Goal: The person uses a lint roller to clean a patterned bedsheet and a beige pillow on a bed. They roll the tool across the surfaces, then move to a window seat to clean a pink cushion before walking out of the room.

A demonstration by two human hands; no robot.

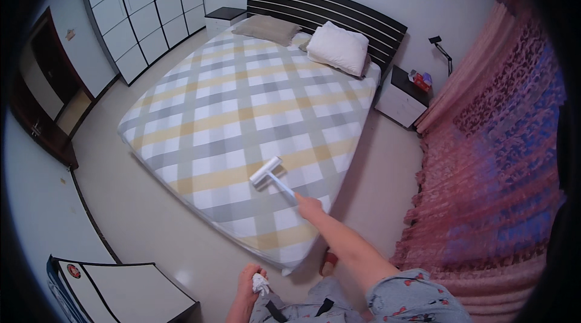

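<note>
My right hand [310, 206] grips the handle of a lint roller [266, 173], whose white roll is over the checked fitted sheet on the bed [218, 119], near its foot end. Whether the roll touches the sheet I cannot tell. Low in the view, beside the bed's near corner, my left hand [249, 280] is closed around a crumpled white paper or tissue [260, 284]. Against the headboard [327, 10] lie a beige pillow [268, 29] and a white pillow [338, 47].
Right of the bed stand a nightstand [401, 100] and pink lace curtains [481, 155]. Another nightstand [225, 13] and a white wardrobe [145, 10] are at the back left. A white-topped cabinet [131, 289] stands at the lower left, and a dark wooden door [41, 128] at the far left.
</note>
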